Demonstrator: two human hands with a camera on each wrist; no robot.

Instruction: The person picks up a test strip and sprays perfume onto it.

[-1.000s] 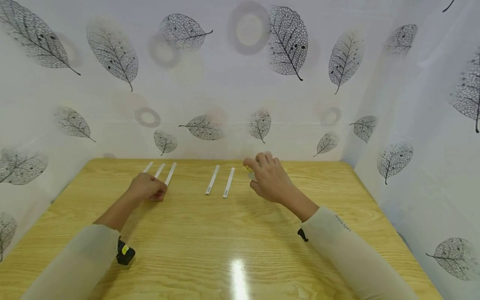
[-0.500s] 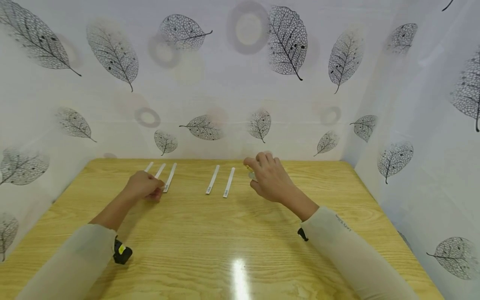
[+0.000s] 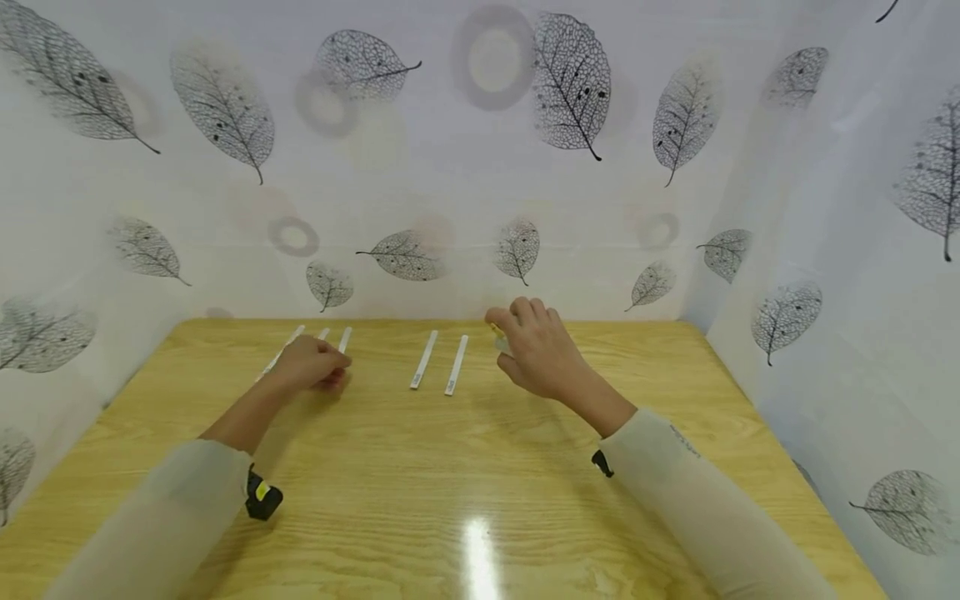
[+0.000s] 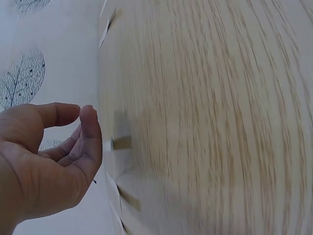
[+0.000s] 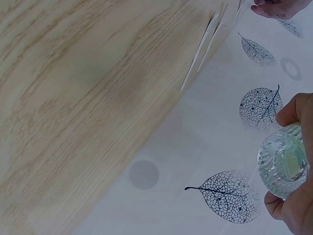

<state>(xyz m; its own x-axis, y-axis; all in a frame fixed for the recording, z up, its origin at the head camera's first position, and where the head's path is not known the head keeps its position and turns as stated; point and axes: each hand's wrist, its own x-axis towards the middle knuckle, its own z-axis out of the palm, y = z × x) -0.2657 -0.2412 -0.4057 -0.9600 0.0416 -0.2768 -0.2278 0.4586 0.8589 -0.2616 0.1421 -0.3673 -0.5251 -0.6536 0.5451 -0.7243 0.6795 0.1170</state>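
Right fingers [image 5: 293, 108] curl round clear object [image 5: 275, 169].

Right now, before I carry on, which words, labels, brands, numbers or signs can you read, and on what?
Nothing can be read for certain.
Two rightmost white strips: dark marks at their near ends, too small to read.
Right sleeve: dark lettering, too blurred to read.

5 white strips [image 3: 423, 360] lie apart; clear ribbed container [image 5: 274, 161] held.

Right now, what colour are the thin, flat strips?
The thin, flat strips are mainly white, clearest in the head view.
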